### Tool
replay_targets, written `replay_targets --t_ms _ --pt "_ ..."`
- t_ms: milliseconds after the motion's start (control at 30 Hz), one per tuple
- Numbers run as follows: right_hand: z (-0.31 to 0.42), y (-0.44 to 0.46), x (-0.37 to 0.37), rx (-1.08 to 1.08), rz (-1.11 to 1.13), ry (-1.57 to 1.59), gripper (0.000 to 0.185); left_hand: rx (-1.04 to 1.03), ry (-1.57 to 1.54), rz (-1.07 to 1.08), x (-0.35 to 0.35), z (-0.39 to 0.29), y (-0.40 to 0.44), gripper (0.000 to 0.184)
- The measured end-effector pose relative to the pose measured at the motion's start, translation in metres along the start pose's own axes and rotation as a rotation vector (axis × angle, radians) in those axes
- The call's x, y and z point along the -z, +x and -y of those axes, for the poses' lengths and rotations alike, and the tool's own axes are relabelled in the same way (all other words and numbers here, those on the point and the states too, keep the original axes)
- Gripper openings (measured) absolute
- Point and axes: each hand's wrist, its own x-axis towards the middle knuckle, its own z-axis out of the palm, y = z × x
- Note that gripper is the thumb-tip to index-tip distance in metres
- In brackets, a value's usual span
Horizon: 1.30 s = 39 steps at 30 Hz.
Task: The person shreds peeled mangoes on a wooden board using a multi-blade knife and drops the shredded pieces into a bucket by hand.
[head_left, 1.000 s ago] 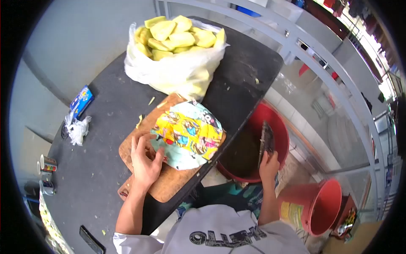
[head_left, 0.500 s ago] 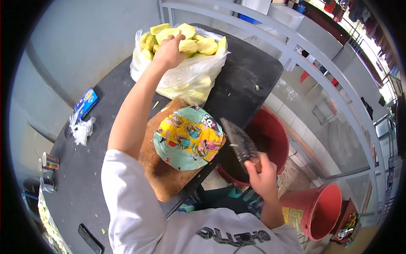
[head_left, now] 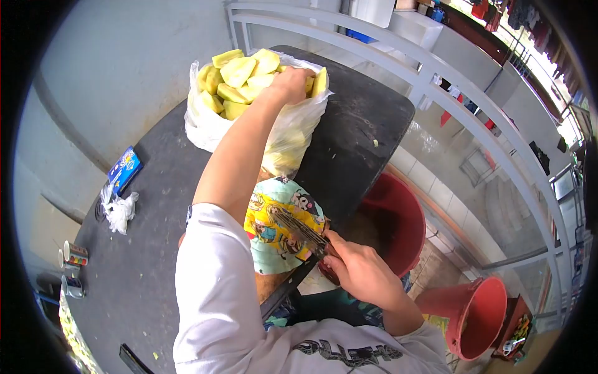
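A white plastic bag (head_left: 215, 134) full of peeled pale yellow-green fruit pieces (head_left: 239, 71) stands open on the dark table. My left hand (head_left: 291, 86) reaches into its right side, fingers bent down among the pieces. The fingertips are hidden, so whether they grip a piece does not show. Closed round a knife handle, my right hand (head_left: 369, 274) holds the broad dark knife (head_left: 298, 229) with its blade over a round cartoon-print cloth (head_left: 268, 212). Under that cloth lies a brown wooden board (head_left: 268, 285), mostly covered by my left arm.
A large red bucket (head_left: 408, 240) stands beside the table's right edge, and a smaller red bucket (head_left: 458, 315) is farther right. Along the table's left lie a blue packet (head_left: 124, 168), a crumpled plastic bag (head_left: 120, 212), cups (head_left: 76, 254) and a phone (head_left: 133, 360). A grey railing (head_left: 423, 78) curves behind.
My left hand has shifted right across the fruit in the bag. My right hand has swung the knife left, from over the large bucket to over the cloth. The view has moved slightly.
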Motion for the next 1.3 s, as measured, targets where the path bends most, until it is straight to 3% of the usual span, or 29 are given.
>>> replay_targets --t_ms 167,367,467,500,567,633,700,733,833,900,967,1033,1167,1233,1300 --pt "-0.003 0.0 0.001 -0.008 0.027 0.002 0.053 0.039 -0.064 0.023 0.0 0.003 0.004 0.064" --pt "-0.008 -0.003 -0.002 -0.02 -0.004 0.049 0.053 -0.091 -0.277 -0.039 0.007 0.014 -0.002 0.061" --pt "-0.007 -0.007 -0.002 -0.022 0.009 0.056 0.053 -0.134 -0.749 -0.169 0.013 0.016 -0.024 0.065" --pt "-0.007 -0.009 -0.002 -0.013 0.024 0.051 0.052 -0.138 -0.744 -0.169 0.024 0.009 -0.04 0.065" --pt "-0.01 -0.01 -0.004 0.024 0.001 0.059 0.051 -0.18 -1.024 -0.3 0.042 -0.007 -0.079 0.069" --pt "-0.012 -0.012 -0.007 0.062 -0.011 0.074 0.05 -0.205 -1.126 -0.261 0.049 -0.016 -0.126 0.068" --pt "-0.014 -0.012 -0.007 0.129 -0.067 0.1 0.053 0.002 -1.263 -0.057 0.064 -0.036 -0.189 0.066" --pt "-0.016 -0.012 -0.009 0.127 -0.081 0.172 0.058 -0.153 -1.136 -0.173 0.043 -0.027 -0.206 0.069" --pt "-0.021 -0.017 -0.008 0.135 -0.066 0.255 0.073 0.108 -1.145 -0.019 0.017 -0.028 -0.268 0.065" --pt "-0.022 -0.019 -0.004 0.08 -0.068 0.23 0.072 0.161 -0.917 -0.167 -0.003 -0.036 -0.294 0.062" --pt "-0.018 -0.018 0.0 0.098 -0.07 0.203 0.07 -0.062 -0.634 -0.349 -0.033 -0.033 -0.313 0.061" --pt "-0.012 -0.018 0.002 0.104 -0.085 0.167 0.07 -0.21 -0.523 -0.36 -0.038 -0.035 -0.328 0.061" --pt "0.003 -0.017 0.009 0.079 -0.056 0.13 0.069 -0.296 -0.697 -0.324 -0.032 -0.04 -0.34 0.046" --pt "0.003 -0.018 0.003 0.126 -0.07 0.115 0.068 -0.35 -0.684 -0.406 -0.034 -0.033 -0.34 0.032" --pt "0.004 -0.018 0.0 0.175 -0.086 0.116 0.067 -0.272 -0.655 -0.45 -0.029 -0.03 -0.341 0.024"
